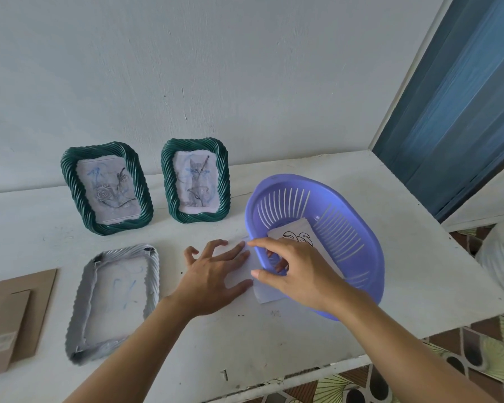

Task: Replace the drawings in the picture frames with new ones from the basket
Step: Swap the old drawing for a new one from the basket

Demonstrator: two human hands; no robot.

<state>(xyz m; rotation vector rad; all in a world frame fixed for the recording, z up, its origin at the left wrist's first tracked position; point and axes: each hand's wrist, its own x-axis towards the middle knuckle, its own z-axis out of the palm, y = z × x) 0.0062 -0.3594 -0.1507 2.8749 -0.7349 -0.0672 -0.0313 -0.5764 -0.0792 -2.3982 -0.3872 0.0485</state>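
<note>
Your left hand (213,274) lies flat, grip spread wide, pressing a white sheet (264,296) onto the desk (216,344). Your right hand (297,274) grips the rim of the purple basket (370,248).

Both forearms reach forward. The left hand (213,277) lies palm down, fingers spread and nearly straight. The right hand (298,271) arches beside it, index and thumb extended, other fingers curled downward; its grip is unclear.

frames (106,187) 3 | basket (285,179) 1 | backing board (15,315) 1 | hands (213,274) 2
</note>
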